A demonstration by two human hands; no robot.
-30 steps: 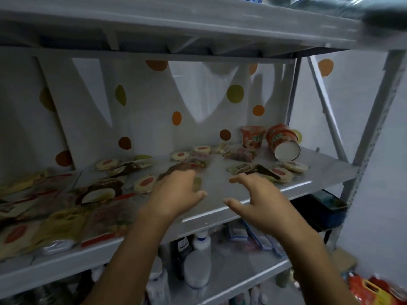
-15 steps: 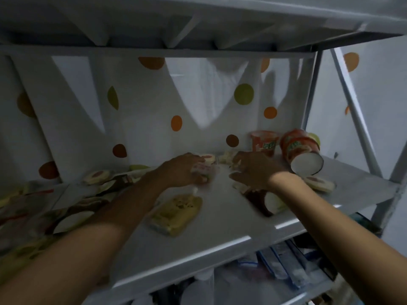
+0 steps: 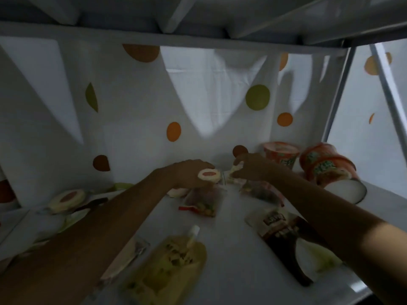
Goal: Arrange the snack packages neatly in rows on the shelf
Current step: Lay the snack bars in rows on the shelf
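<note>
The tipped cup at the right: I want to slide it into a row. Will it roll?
Probably: the tipped cup lies on its round side. Being tapered, it would likely curve. It probably feels light and stiff.

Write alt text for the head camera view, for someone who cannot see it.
Two bare arms reach to the back of a white shelf: the left hand holds a small round snack pack, the right hand grips a pale packet. Loose snack packages lie scattered around, and of two orange cups at the right, one cup is tipped over.
</note>
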